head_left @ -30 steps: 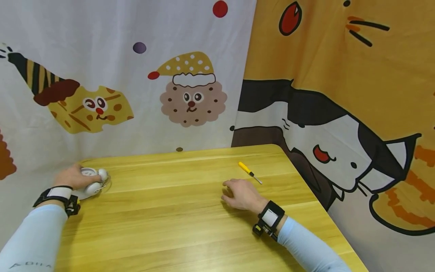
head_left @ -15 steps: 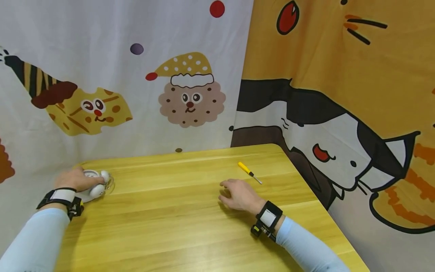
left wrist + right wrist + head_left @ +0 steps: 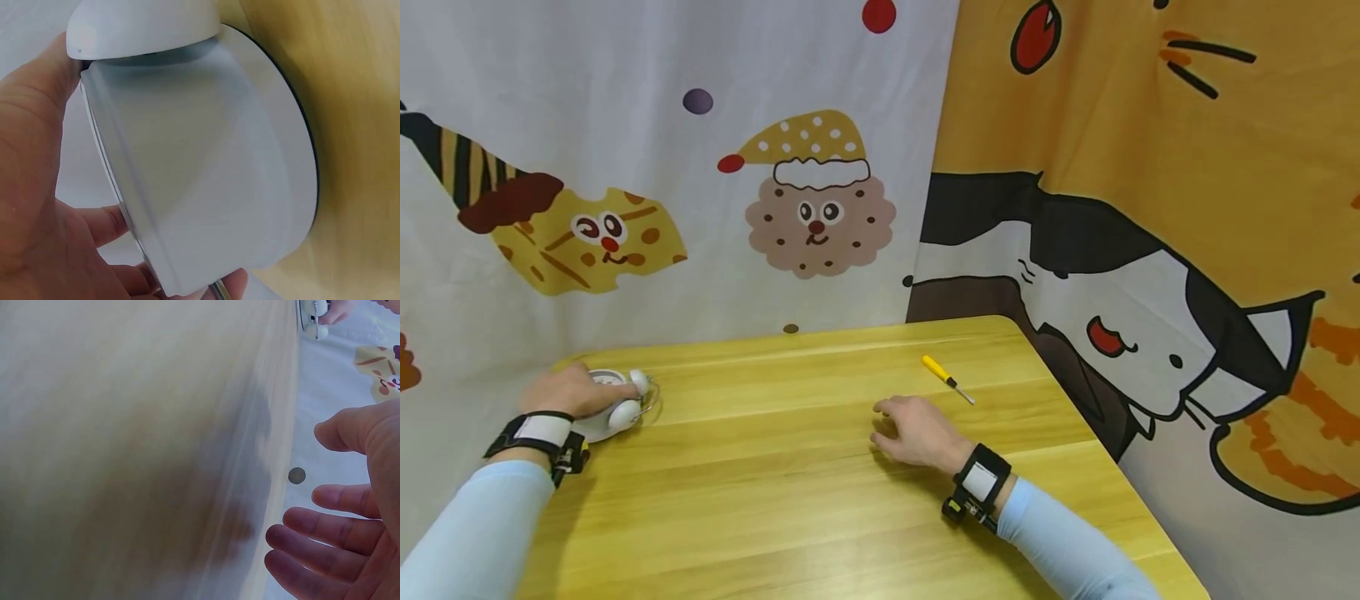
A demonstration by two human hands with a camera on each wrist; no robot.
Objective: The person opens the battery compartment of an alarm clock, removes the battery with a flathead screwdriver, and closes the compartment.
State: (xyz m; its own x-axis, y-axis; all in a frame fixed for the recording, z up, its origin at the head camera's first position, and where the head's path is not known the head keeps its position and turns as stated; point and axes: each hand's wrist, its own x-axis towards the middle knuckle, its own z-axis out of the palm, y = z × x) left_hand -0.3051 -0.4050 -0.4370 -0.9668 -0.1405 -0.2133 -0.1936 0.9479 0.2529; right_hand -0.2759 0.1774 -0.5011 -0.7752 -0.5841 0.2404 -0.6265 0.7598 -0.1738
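Observation:
At the table's far left corner, my left hand (image 3: 567, 392) grips a white twin-bell alarm clock (image 3: 597, 427). Its two round bells and wire handle point to the right, and part of the dial shows beside the fingers. In the left wrist view the clock's white casing (image 3: 181, 162) fills the middle, with the thumb near one bell (image 3: 144, 28) and the fingers round the other side. My right hand (image 3: 917, 431) hovers over the right half of the table with loosely bent fingers and holds nothing. A small screwdriver (image 3: 937, 369) with a yellow handle lies just beyond it.
The wooden table (image 3: 760, 500) has a rounded far right corner. Behind it hangs a white curtain (image 3: 625, 67) with cartoon prints, and an orange cat-print cloth (image 3: 1112, 125) hangs at the right.
My left hand has shifted slightly to the right with the alarm clock in its grip. My right hand has drifted a little left, and the head view has turned slightly.

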